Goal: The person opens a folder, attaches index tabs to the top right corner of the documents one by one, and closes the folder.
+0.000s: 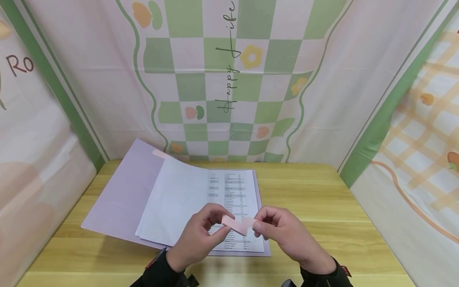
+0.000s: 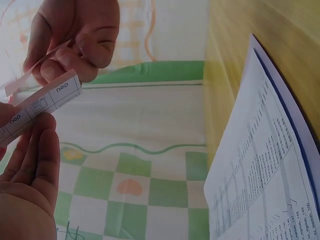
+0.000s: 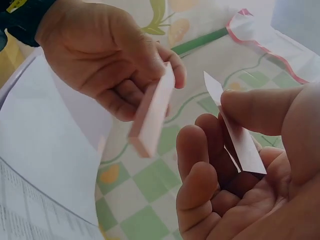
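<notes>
I see the left hand (image 1: 200,232) pinch the pad (image 1: 234,225), its long side slanting toward the slip (image 3: 244,145) the right hand (image 1: 283,233) pinches.

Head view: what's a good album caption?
Left hand pinching a pink pad, right hand a pink slip, above an open purple folder.

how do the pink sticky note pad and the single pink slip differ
The pink sticky note pad is a thick block; the pink slip is one thin sheet. The pad shows printing on one face; none is visible on the slip. The left hand pinches the pad, the right hand the slip. Both are narrow and pink.
</notes>
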`<state>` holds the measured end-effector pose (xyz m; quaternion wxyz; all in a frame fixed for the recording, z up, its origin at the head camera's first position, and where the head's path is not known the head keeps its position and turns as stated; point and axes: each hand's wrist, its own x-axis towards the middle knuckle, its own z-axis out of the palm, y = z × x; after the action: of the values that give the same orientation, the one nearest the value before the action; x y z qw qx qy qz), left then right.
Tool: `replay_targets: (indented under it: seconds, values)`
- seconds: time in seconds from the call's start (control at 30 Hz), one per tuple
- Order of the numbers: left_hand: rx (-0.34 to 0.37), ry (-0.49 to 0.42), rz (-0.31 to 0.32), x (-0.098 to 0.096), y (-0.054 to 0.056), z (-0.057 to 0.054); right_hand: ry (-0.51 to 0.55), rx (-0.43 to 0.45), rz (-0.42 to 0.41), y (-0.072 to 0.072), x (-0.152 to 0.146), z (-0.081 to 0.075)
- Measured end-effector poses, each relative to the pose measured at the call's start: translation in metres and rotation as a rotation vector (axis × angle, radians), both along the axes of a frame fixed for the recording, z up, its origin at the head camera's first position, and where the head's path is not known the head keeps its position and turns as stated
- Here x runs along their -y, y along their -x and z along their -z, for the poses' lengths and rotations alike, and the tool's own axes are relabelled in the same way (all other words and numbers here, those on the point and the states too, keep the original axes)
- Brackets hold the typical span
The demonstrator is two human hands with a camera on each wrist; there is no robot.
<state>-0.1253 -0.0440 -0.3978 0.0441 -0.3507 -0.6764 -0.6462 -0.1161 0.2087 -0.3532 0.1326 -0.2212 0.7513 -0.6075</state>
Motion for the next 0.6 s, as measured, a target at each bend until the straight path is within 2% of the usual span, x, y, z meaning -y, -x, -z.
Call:
replay_targets:
  seconds: [0.13, 0.37, 0.6]
  values:
    - [0.003, 0.068, -0.022, -0.006, -0.001, 0.002, -0.021, -0.019, 0.026, 0.002, -0.008, -0.005]
    - [-0.09, 0.281, -0.123, -0.028, 0.002, 0.0, -0.07, -0.073, 0.07, 0.008, -0.023, -0.02]
    - [-0.24, 0.473, -0.104, -0.058, 0.003, 0.001, -0.181, -0.07, 0.098, 0.023, -0.028, -0.043]
